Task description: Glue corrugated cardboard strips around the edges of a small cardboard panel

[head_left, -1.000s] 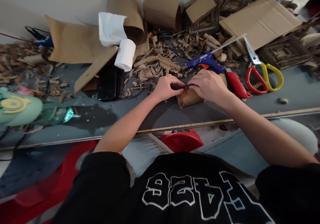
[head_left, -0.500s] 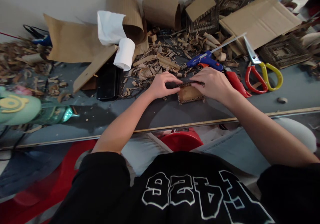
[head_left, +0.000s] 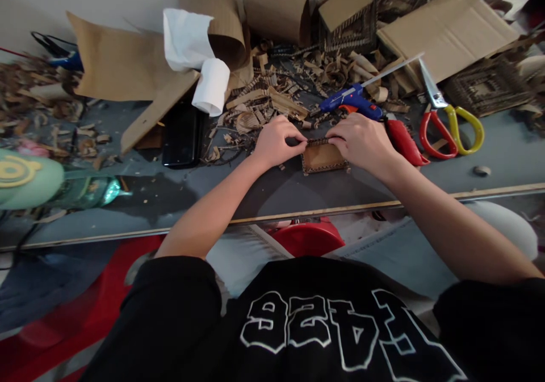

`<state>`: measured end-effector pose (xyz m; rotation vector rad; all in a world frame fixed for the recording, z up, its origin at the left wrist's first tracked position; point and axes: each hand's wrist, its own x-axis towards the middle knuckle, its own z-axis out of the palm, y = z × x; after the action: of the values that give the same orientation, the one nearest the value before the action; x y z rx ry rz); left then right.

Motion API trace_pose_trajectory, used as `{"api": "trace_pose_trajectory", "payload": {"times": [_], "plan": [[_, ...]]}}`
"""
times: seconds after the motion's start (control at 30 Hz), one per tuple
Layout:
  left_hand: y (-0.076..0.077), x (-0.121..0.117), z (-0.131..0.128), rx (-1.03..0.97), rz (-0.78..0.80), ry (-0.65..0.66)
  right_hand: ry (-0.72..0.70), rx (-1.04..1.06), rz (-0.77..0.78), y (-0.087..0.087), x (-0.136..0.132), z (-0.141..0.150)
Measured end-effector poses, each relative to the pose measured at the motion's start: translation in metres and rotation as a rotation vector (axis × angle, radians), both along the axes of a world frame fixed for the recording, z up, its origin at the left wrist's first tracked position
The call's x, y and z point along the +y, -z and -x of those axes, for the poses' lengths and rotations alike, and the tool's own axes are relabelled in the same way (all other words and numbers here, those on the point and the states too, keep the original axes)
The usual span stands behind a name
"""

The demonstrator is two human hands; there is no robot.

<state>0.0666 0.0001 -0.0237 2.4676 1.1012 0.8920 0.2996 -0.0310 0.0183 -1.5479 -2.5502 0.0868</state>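
A small rectangular cardboard piece [head_left: 326, 158], edged with strips of corrugated cardboard, lies on the desk in front of me. Along its far side runs a dark corrugated cardboard strip [head_left: 317, 142]. My left hand [head_left: 276, 142] pinches the strip's left end between thumb and fingertips. At the other end, the thumb and fingers of my right hand [head_left: 363, 142] are closed on the same strip, and they cover the piece's far right corner. Just beyond my right hand rests a blue glue gun [head_left: 352, 99] with a white glue stick in its back.
Right of my hand are a red-handled tool [head_left: 404, 141] and scissors [head_left: 452, 129]. Cardboard scraps [head_left: 259, 106] litter the desk's back, below cardboard rolls [head_left: 276, 10]. A white paper roll [head_left: 211, 87], a black phone [head_left: 182, 138] and a green bottle [head_left: 87, 192] are on the left.
My left thumb and fingers have closed together on the strip's left end. My right hand stays at the right end. The whole view has shifted slightly.
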Motion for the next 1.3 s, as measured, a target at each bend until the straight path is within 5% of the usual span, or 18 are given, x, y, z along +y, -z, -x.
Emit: {"api": "trace_pose_trajectory", "payload": {"times": [0.17, 1.0, 1.3], "plan": [[0.004, 0.004, 0.004, 0.026, -0.075, 0.049, -0.036, 0.046, -0.029, 0.000, 0.002, -0.005], [0.007, 0.004, -0.002, -0.068, 0.065, 0.116, -0.165, 0.244, -0.072, 0.019, 0.004, 0.007], [0.006, 0.004, 0.000, -0.070, 0.074, 0.115, -0.189, 0.184, -0.018, 0.004, 0.009, -0.015]]}}
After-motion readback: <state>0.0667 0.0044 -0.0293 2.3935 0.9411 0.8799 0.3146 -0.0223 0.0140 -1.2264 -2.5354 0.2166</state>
